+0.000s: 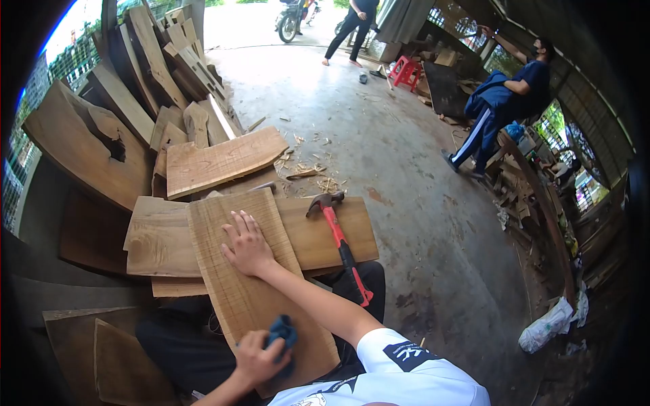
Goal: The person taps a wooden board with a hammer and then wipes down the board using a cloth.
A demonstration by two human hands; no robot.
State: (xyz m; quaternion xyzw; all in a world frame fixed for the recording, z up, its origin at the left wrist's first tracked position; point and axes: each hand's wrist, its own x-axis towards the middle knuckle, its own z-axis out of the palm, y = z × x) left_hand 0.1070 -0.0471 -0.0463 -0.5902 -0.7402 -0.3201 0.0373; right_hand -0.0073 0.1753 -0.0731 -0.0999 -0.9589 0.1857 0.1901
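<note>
A long light-brown wooden board (pixel 237 298) with rippled grain slants across my lap and over other planks. My right hand (pixel 248 245) lies flat on its upper part with the fingers spread. Lower on the same board, my left hand (pixel 259 357) grips a bunched dark-blue cloth (pixel 283 338) that rests against the wood. Beyond my right forearm, a claw hammer (pixel 338 240) with a red and black handle lies across a wide plank (pixel 305 223) under the board.
A thick live-edge slab (pixel 223 162) lies ahead, and several tall slabs (pixel 101 142) lean at the left. Wood shavings (pixel 315 177) litter the concrete floor (pixel 433 210). A person (pixel 508 101) stands at the right near a red stool (pixel 406 71); another person (pixel 349 34) stands farther off.
</note>
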